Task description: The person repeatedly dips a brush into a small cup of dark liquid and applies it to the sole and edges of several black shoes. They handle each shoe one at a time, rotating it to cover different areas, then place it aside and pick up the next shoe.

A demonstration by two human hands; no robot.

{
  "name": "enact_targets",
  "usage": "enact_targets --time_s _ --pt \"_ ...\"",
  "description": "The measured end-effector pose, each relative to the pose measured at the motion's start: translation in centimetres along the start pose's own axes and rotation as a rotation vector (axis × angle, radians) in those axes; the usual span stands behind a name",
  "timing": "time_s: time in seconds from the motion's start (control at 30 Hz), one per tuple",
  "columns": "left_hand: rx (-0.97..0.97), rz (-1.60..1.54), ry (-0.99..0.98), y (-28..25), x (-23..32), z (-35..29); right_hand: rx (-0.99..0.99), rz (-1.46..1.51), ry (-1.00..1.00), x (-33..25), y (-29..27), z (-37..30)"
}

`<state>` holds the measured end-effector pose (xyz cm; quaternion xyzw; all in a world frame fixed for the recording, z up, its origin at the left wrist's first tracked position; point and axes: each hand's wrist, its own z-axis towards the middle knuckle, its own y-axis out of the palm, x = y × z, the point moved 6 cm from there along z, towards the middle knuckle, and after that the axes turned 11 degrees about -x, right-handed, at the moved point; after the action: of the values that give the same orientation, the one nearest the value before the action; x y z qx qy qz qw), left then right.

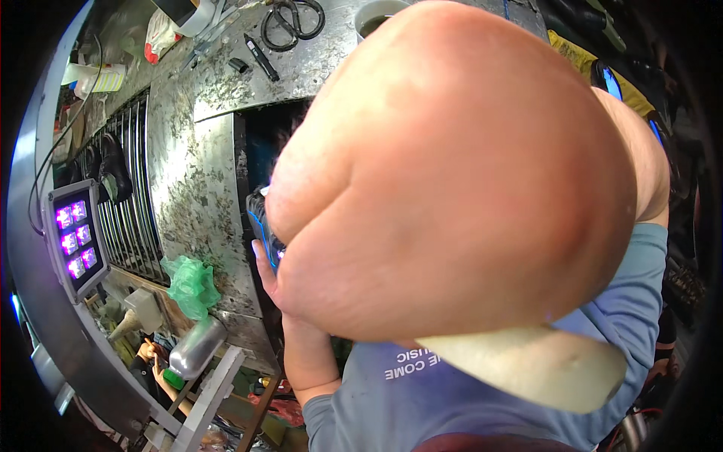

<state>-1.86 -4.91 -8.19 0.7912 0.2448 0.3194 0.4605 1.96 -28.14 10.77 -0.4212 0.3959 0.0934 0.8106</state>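
My right hand (452,173) is raised so near the camera that it fills the middle of the view, out of focus. It looks closed, with a curled fold on its left side. A pale cream tapered thing (527,368) juts out below it; I cannot make out what it is or whether the hand holds it. Lower left of it, part of my left hand (265,265) shows, one digit against a dark object with a blue edge (260,215). My left hand's other fingers, and most of that object, are hidden behind my right hand.
A worn metal bench (203,173) carries a black pen (261,58), black-handled scissors (292,26) and a cup (376,16). At left are a lit purple lamp (77,239), black shoes (113,166) on a bar rack, and a green plastic bag (193,285). Another person's hand (154,358) shows lower left.
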Motion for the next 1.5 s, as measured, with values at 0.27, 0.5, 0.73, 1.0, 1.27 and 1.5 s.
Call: enact_targets --time_s 0.27,0.5,0.73,1.0,1.27,1.5 --pt "-0.127 -0.288 -0.019 0.8 -2.0 0.1 -0.006 -0.006 -0.036 -0.2 -0.5 0.5" --pt "-0.485 -0.617 -0.208 3.7 -4.9 1.4 0.028 -0.025 -0.037 -0.8 -0.2 0.2" --pt "-0.675 -0.77 -0.325 5.5 -6.6 1.5 0.048 -0.026 -0.081 -0.7 -0.5 0.4" --pt "-0.788 -0.873 -0.447 6.7 -8.1 1.6 0.083 -0.03 -0.085 -0.1 0.4 0.5" --pt "-0.833 -0.941 -0.513 7.5 -9.3 1.5 0.089 -0.021 -0.099 1.0 1.0 0.9" --pt "-0.823 -1.042 -0.542 7.0 -9.8 1.6 0.088 -0.03 -0.087 1.9 0.7 0.6"
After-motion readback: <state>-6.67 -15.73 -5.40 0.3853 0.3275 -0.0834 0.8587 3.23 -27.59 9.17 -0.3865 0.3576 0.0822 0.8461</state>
